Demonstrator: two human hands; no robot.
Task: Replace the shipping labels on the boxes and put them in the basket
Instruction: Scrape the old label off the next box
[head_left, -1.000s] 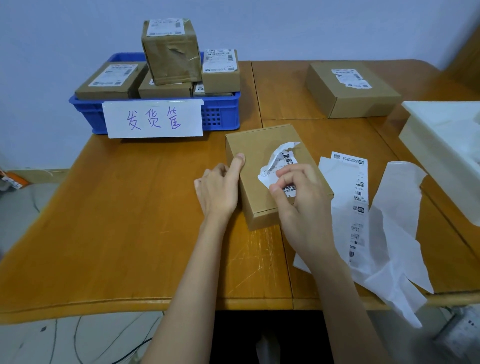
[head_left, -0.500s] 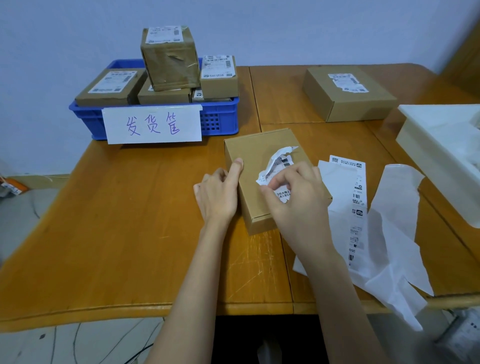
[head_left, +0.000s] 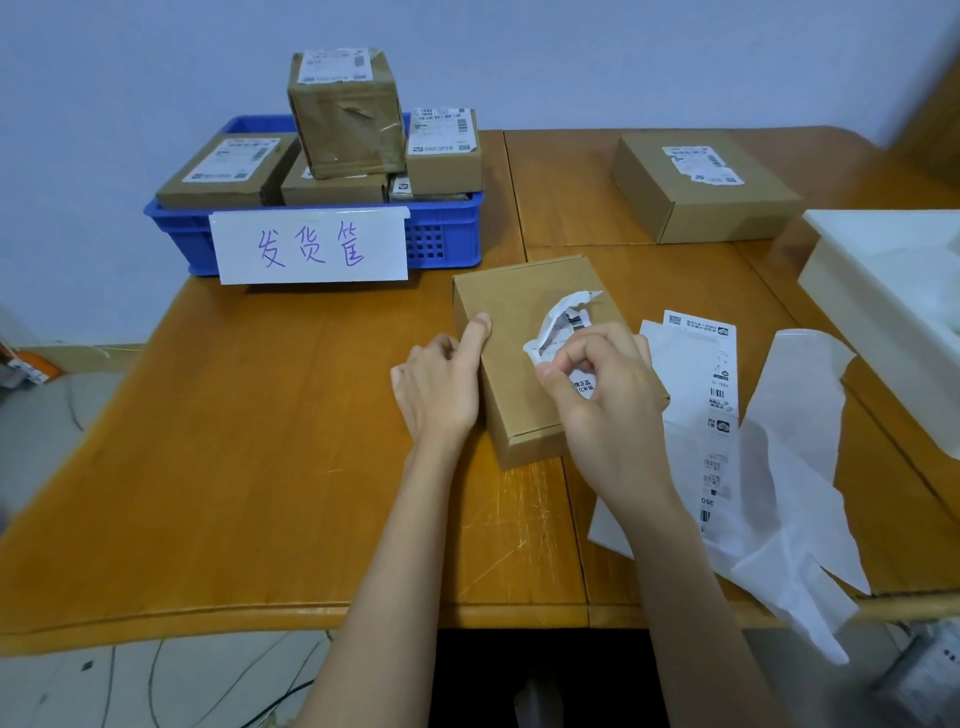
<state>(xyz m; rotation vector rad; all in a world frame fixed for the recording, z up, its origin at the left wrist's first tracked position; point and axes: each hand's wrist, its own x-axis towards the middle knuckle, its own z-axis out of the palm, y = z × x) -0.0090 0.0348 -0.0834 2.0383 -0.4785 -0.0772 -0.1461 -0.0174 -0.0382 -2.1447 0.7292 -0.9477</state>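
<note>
Cardboard box: plain brown, flat on the wooden table, just in front of the blue basket; landmark for all entries below.
Old label: white, torn and crumpled, partly lifted off the box top, lower part apparently stuck down.
Right hand: on the box top, thumb and fingers pinching the label's loose edge; judged to be peeling it away.
Left hand: against the box's left side, thumb pressed on the top edge, other fingers curled and gripping nothing; likely bracing the box so the pull does not drag it.
New labels: printed strip lying right of the box, within reach for the next step.
Backing paper: loose white sheets, further right.
Basket contents: several labelled boxes stacked inside, behind the box.
Second box: behind and to the right, label torn, judged to be waiting its turn.
White tray: far right, contents unclear.
</note>
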